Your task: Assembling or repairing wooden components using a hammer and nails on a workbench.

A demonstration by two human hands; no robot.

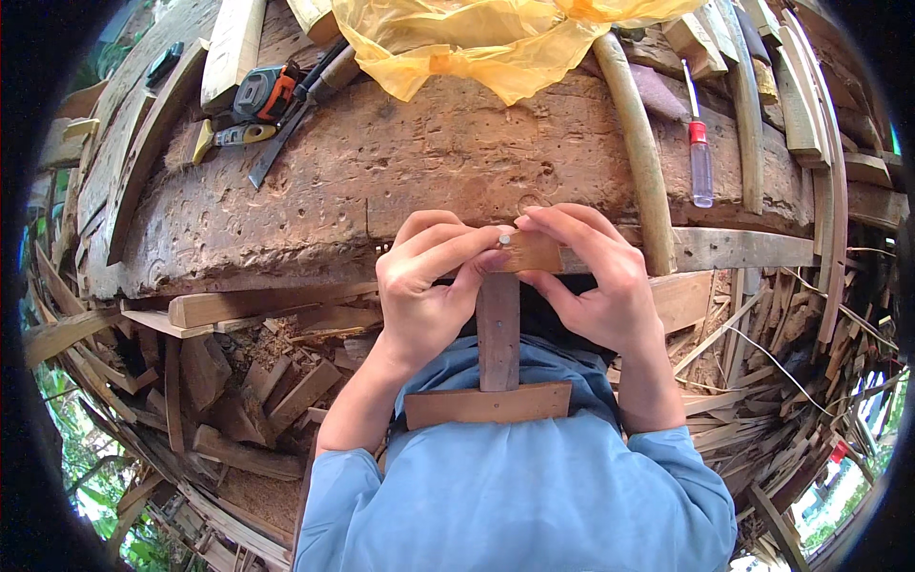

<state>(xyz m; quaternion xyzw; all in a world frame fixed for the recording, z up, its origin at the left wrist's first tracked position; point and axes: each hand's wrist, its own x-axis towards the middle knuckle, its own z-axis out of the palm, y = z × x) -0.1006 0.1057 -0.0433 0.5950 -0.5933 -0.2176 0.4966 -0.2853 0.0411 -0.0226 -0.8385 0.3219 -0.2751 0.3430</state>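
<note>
My left hand (429, 265) and my right hand (602, 272) meet in front of my chest at the near edge of a heavy wooden bench. Thumb and fingers of the right hand pinch a small brown wooden block (536, 253). At the block's left end, the left thumb and forefinger close on a small pale, round-ended piece (504, 240), too small to identify surely. Below the block a narrow wooden bar (498, 334) runs toward me. It meets a wooden crosspiece (488, 403) lying against my blue shirt. How the bar joins the block is hidden.
On the worn bench (457, 157) lie a yellow plastic bag (457, 48), a tape measure (262, 92), a brush (229, 136), a flat blade (281, 143) and a screwdriver (701, 153). A round stick (639, 153) crosses the right side. Wood offcuts (305, 396) surround me below.
</note>
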